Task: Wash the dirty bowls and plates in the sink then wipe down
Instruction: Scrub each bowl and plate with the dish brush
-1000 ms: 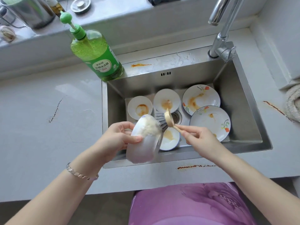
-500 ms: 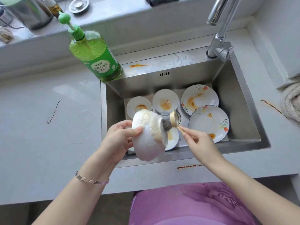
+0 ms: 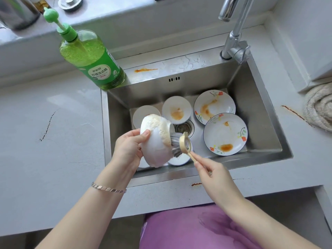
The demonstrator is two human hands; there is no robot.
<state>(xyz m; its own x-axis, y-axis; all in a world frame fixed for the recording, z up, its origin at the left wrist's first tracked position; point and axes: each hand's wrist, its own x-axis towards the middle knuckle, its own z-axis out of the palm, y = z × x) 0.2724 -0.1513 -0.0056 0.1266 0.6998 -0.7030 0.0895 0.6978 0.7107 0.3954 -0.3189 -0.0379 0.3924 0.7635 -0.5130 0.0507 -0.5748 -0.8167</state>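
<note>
The left hand (image 3: 128, 150) grips a white bowl (image 3: 156, 151) tipped on its side above the near-left part of the sink (image 3: 251, 97), with the thumb across the outer wall and the fingers curled round the far side. Foam coats the bowl's rim. The right hand (image 3: 213, 175) pinches the wooden stem of a round dish brush (image 3: 185, 144), fingers closed on it, bristles pushed against the bowl's mouth. The mouth faces away from the camera, so how deep the bristles reach is hard to tell.

To scrub well, the left hand should turn the bowl a little at a time while the brush circles, so the whole inner wall and rim get worked. The glaze is soapy and likely slippery, so a firm grip over the sink is wise, and drips then fall inside.

Plenty remains. Small sauce-stained bowls (image 3: 177, 109) lie on the sink's floor, and two flowered plates (image 3: 225, 133) lie on its right side. The soap bottle (image 3: 95, 63) stands on the worktop (image 3: 53, 141) at the sink's far-left corner, and the tap (image 3: 233, 38) rises at its far-right corner for rinsing.
</note>
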